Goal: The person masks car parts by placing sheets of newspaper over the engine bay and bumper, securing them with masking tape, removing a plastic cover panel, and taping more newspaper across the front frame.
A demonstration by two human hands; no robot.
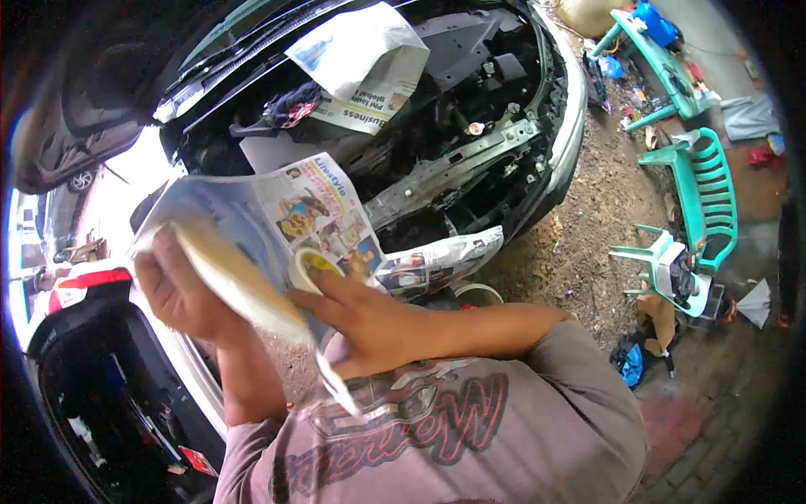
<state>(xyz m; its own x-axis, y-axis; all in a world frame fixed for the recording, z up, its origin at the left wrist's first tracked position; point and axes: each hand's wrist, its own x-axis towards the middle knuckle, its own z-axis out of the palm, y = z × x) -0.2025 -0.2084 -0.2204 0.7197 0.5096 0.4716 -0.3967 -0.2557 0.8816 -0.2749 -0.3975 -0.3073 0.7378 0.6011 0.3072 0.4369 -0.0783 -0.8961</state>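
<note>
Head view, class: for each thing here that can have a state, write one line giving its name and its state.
Lifestyle newspaper sheet: in hand, bent
Tape roll: in hand, partly hidden by fingers
Left hand: closed at the sheet's blurred edge
Right hand: closed on the roll
Engine bay: exposed, partly covered
Business newspaper sheet: creased, lying over the bay
Green table: cluttered

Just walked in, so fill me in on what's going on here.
A person grips a newspaper sheet, blurred at its near edge, in the left hand. The right hand holds a roll of tape up against it. Another newspaper lies over the car's open engine bay.
</note>
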